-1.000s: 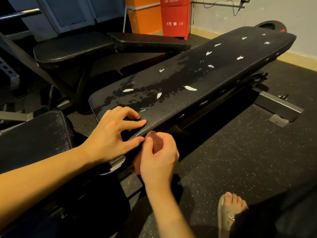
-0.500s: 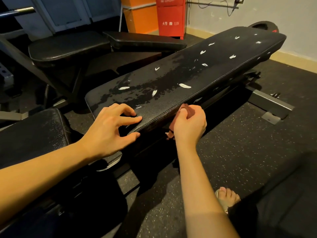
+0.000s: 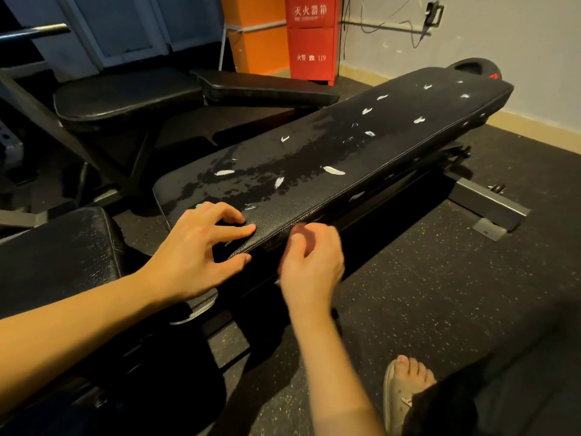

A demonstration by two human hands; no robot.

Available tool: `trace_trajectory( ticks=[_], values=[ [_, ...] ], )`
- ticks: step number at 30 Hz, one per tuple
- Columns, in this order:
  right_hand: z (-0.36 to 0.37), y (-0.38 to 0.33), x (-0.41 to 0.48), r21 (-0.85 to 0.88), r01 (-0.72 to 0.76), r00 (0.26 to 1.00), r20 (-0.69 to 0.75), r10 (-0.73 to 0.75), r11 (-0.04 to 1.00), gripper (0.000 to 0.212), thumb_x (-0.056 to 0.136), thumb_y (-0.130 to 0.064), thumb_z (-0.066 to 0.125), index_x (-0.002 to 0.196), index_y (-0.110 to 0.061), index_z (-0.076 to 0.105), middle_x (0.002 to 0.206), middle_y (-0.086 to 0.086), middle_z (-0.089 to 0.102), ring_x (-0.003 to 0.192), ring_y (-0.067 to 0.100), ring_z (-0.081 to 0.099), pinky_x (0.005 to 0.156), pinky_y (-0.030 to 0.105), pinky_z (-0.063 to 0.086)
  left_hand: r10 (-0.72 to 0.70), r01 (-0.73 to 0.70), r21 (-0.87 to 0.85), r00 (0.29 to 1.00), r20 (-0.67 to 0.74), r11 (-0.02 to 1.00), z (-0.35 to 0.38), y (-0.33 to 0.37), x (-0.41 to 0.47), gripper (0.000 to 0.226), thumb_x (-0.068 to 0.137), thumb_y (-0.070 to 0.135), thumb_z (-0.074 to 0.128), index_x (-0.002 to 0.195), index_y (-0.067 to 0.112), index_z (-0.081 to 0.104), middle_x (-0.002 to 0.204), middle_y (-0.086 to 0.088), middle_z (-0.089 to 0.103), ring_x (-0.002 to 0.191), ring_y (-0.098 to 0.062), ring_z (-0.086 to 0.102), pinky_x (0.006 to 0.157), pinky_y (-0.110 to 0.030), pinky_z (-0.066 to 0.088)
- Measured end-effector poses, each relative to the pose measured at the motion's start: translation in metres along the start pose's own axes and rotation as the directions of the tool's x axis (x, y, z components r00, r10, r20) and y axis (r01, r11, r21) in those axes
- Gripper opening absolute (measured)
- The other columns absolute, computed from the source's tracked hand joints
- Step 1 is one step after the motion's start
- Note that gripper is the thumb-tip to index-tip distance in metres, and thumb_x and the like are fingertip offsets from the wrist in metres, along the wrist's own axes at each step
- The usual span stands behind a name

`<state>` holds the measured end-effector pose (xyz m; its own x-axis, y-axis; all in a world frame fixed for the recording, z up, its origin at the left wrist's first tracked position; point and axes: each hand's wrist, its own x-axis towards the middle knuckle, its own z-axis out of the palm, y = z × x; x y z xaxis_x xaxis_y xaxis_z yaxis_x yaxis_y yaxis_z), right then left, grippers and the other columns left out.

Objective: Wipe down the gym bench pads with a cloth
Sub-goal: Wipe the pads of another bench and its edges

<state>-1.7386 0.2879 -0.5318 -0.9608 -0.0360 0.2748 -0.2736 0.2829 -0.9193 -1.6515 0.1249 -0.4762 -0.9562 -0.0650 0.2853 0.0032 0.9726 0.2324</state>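
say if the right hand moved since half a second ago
yes, the right hand with the cloth slid back along the bench pad side edge toward its near corner

We read on red cabinet [image 3: 311, 39]: white "灭火器箱" at top, "火警 119" with phone symbol lower down. Small line under top characters too blurred for us.

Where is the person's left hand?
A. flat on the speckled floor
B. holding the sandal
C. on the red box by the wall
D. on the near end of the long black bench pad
D: the left hand rests with its fingers spread on the near end of the long bench pad, with the thumb against the pad's side edge.
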Motion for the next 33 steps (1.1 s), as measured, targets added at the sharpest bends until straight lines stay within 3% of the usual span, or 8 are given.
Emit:
trace_trajectory(
  ticks=[3,7,13,17,22,26,31,33],
  values=[
    [0.005,0.002,0.003,-0.111,0.078,0.997,0.01,-0.077,0.991,0.008,0.089,-0.015,0.064,0.095,-0.018,0.065,0.099,-0.003,0.058,0.087,0.019,0.057,0.073,0.03,0.037,-0.003,0.003,-0.01,1.0,0.003,1.0,-0.001,0.0,0.002,0.056,0.083,0.061,0.058,0.13,0.033,0.071,0.121,0.015,0.057,0.113,-0.003,0.048,0.1,-0.018,0.031],
    [-0.009,0.027,0.066,-0.121,-0.16,0.984,-0.092,0.15,0.98,0.007,0.093,-0.014,0.061,0.098,-0.016,0.065,0.104,0.004,0.059,0.094,0.029,0.06,0.077,0.031,0.036,0.002,-0.002,-0.009,1.0,0.007,1.0,-0.001,-0.001,0.002,0.056,0.085,0.061,0.057,0.132,0.034,0.069,0.122,0.016,0.056,0.113,-0.003,0.049,0.1,-0.019,0.034],
    [0.002,0.002,0.005,-0.153,0.092,0.995,0.037,-0.088,0.984,0.007,0.089,-0.014,0.065,0.095,-0.018,0.066,0.098,-0.002,0.057,0.086,0.021,0.058,0.073,0.032,0.039,-0.008,0.008,-0.002,1.0,0.0,1.0,0.0,-0.002,0.001,0.055,0.085,0.059,0.058,0.131,0.033,0.07,0.123,0.018,0.054,0.115,-0.002,0.048,0.101,-0.021,0.033],
    [-0.013,0.029,0.071,-0.186,-0.171,0.985,-0.037,0.167,0.968,0.008,0.094,-0.015,0.061,0.101,-0.016,0.066,0.106,0.002,0.057,0.098,0.029,0.061,0.084,0.039,0.046,0.0,0.0,0.004,1.0,0.009,1.0,0.0,-0.003,0.003,0.055,0.085,0.06,0.059,0.132,0.034,0.069,0.122,0.019,0.054,0.114,-0.004,0.05,0.101,-0.028,0.038],
    [-0.001,0.001,0.006,-0.145,0.081,0.995,0.066,-0.072,0.986,0.007,0.089,-0.014,0.065,0.095,-0.017,0.066,0.099,-0.002,0.057,0.086,0.021,0.057,0.073,0.032,0.038,0.005,-0.005,0.014,1.0,-0.013,1.0,0.003,0.0,-0.001,0.053,0.087,0.056,0.059,0.131,0.03,0.071,0.124,0.013,0.057,0.116,-0.007,0.051,0.1,-0.034,0.041],
    [-0.006,0.025,0.057,-0.176,-0.123,0.992,-0.023,0.121,0.977,0.007,0.092,-0.014,0.062,0.098,-0.015,0.066,0.101,-0.002,0.056,0.093,0.027,0.06,0.079,0.034,0.042,0.005,-0.005,0.024,1.0,0.005,1.0,0.001,-0.002,0.003,0.054,0.086,0.057,0.06,0.131,0.031,0.07,0.122,0.015,0.056,0.114,-0.007,0.05,0.099,-0.032,0.04],
    [-0.002,0.009,0.019,-0.134,0.036,0.997,0.079,-0.025,0.99,0.005,0.09,-0.012,0.062,0.091,-0.017,0.065,0.095,-0.007,0.053,0.083,0.018,0.056,0.075,0.03,0.04,0.007,-0.006,0.007,1.0,-0.012,1.0,0.003,0.0,-0.001,0.054,0.087,0.056,0.06,0.132,0.03,0.07,0.123,0.015,0.056,0.115,-0.007,0.05,0.1,-0.031,0.039],
    [0.0,0.017,0.032,-0.155,-0.018,0.999,0.041,0.025,0.988,0.005,0.09,-0.012,0.062,0.092,-0.016,0.065,0.096,-0.008,0.052,0.083,0.016,0.054,0.077,0.03,0.039,0.011,-0.011,0.008,1.0,-0.013,1.0,0.002,0.0,0.002,0.054,0.086,0.057,0.059,0.131,0.029,0.071,0.122,0.015,0.056,0.114,-0.006,0.05,0.099,-0.028,0.038]
  ],
)
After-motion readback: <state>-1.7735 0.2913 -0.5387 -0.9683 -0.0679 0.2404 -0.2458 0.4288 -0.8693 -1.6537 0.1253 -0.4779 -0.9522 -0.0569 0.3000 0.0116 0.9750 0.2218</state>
